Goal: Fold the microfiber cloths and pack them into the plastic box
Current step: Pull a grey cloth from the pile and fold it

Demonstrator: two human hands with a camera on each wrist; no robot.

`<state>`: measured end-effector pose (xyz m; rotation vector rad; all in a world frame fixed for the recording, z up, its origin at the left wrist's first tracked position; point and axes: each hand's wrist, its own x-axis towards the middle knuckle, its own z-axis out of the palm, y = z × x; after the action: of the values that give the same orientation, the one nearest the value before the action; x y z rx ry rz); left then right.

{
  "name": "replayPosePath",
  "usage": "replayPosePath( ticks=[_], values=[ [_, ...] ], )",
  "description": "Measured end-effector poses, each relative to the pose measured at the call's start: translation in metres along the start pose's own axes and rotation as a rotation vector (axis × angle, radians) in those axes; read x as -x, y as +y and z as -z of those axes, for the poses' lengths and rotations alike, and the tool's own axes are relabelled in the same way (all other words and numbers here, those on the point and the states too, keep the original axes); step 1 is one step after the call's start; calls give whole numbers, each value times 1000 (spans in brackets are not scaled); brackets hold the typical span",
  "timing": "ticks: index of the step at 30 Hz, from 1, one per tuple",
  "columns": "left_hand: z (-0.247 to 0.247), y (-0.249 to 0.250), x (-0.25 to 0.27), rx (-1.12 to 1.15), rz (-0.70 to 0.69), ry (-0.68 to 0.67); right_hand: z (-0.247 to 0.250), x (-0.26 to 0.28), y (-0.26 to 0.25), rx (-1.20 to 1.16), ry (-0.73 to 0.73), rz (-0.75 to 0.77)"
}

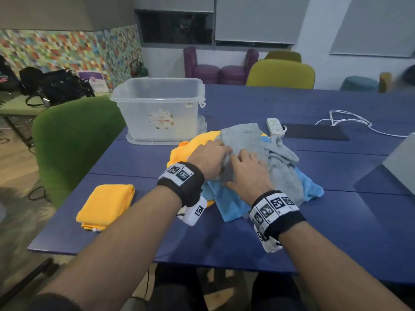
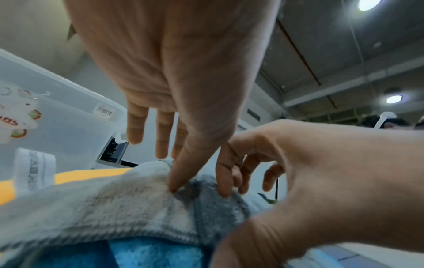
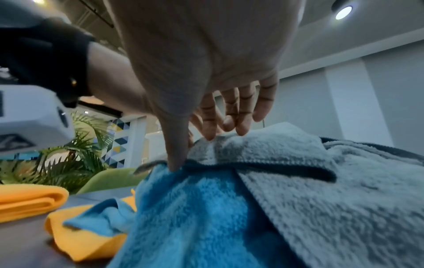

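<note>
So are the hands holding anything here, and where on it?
Both the left hand and right hand touch the grey microfiber cloth near its edge atop the pile; a closed grip cannot be told.

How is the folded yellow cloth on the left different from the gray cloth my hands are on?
The folded yellow cloth lies flat on the bare table, apart from the pile; the gray cloth is crumpled on top of the pile, over blue and yellow cloths.

Nothing touches the yellow cloth; the left hand and right hand both rest on the gray one.

Both are still outside the plastic box.
</note>
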<state>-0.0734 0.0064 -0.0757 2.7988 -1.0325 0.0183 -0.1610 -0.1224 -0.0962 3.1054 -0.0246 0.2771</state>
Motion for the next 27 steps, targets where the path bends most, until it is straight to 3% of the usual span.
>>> replayPosePath(
  ticks=[5,9,12,17,23,27],
  values=[
    [3,-6,-23,-50,-83,-104,-10,-4,-4,76,-65,28],
    [7,-12,-27,-28,-118,-121,-10,0,6,-98,-5,82],
    [9,-17,-29,-30,-122,-52,-2,3,15,-301,112,76],
    [9,-16,-35,49,-84,61,23,1,27,-530,303,-82],
    [25,-2,-38,233,-33,170,70,0,43,-666,529,-229],
    [40,-1,-38,202,-6,169,99,-7,58,-704,675,-267]
  ],
)
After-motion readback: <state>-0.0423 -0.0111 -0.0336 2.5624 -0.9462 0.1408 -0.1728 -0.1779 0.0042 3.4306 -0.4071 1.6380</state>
